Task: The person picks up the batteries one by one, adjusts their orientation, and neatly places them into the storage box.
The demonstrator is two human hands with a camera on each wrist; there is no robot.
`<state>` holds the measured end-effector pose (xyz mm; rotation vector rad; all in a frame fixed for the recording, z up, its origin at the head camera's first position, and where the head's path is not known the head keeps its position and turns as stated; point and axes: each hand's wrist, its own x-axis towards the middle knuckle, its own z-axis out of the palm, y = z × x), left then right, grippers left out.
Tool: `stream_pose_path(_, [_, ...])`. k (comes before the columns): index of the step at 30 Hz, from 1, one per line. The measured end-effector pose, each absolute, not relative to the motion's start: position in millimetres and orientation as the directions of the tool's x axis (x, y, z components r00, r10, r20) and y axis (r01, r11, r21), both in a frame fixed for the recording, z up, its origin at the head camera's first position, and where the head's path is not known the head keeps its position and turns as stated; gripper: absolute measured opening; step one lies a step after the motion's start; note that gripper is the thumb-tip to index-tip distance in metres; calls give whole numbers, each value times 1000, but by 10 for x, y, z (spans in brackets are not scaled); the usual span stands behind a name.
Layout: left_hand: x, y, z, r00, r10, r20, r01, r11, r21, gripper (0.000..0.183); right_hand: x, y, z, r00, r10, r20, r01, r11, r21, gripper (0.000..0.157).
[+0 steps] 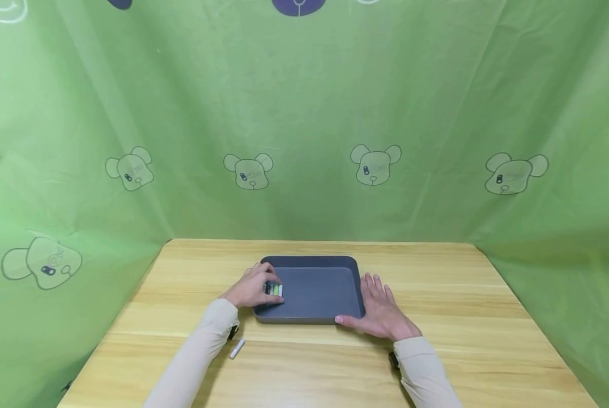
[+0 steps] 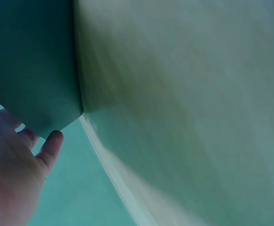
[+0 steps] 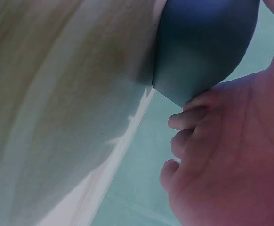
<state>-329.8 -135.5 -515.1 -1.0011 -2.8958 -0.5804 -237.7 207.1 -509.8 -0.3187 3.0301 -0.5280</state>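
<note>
A dark grey rectangular tray [image 1: 314, 292] rests on the table. My left hand [image 1: 253, 288] reaches over its left rim, and its thumb and fingers pinch a small row of white, green and dark stick-like pieces [image 1: 275, 289] inside the tray's left end. The fingers partly hide these pieces; I cannot tell their exact kind. At the tray's right side my right hand [image 1: 380, 311] lies with fingers straight along the outer wall, its thumb at the front corner. In the right wrist view, that hand's palm [image 3: 226, 155] appears below the tray's wall.
A short white stick [image 1: 237, 348] lies on the wooden table [image 1: 309, 368] in front of the tray, beside my left sleeve. A green curtain [image 1: 314, 113] printed with bear heads surrounds the table's back and sides.
</note>
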Motion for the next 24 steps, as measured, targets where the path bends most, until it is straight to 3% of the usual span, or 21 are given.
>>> stream_pose_path(15, [-3312,-1382,-5164,-791,598,126,605,737,302,54,-2374,2070,-5110,-977,-211,-15,-193,920,-341,128])
stream_pose_path(24, [-3222,-1680,-4859,-853,486,191,520,760,389,49,-2386,2062,-5099,-976,-219,-12,-202,919,-338,128])
